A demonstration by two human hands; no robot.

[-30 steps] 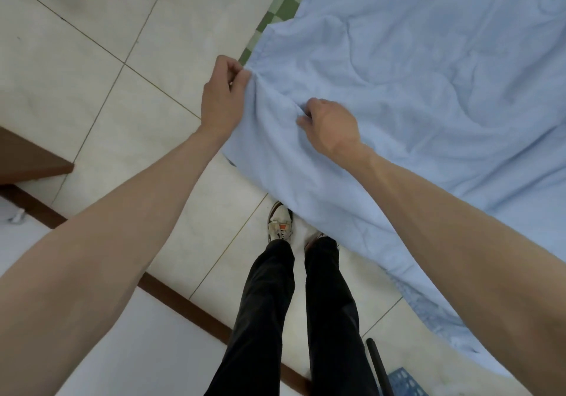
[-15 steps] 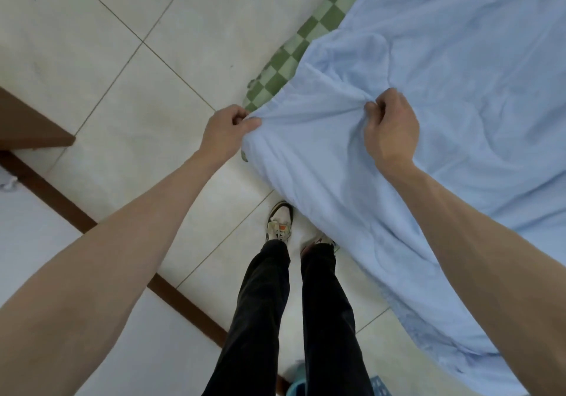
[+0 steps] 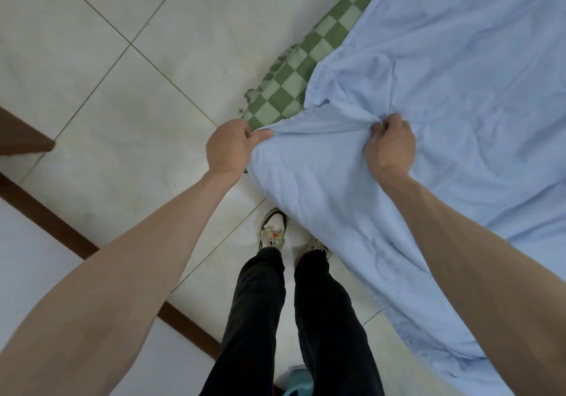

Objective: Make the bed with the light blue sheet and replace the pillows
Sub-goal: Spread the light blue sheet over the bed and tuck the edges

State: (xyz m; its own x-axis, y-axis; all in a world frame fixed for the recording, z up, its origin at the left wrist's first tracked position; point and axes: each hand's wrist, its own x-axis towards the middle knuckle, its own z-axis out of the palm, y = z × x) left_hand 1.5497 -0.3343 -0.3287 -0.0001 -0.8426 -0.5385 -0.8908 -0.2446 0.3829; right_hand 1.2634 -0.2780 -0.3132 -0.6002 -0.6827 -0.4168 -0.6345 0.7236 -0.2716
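Diagonally, from lower right to upper left, the edge of the light blue sheet is laid over a green checked cover. Its corner is bunched between the hands, above the tiled floor. It is pinched by the left hand and gripped by the right hand, fingers curled.
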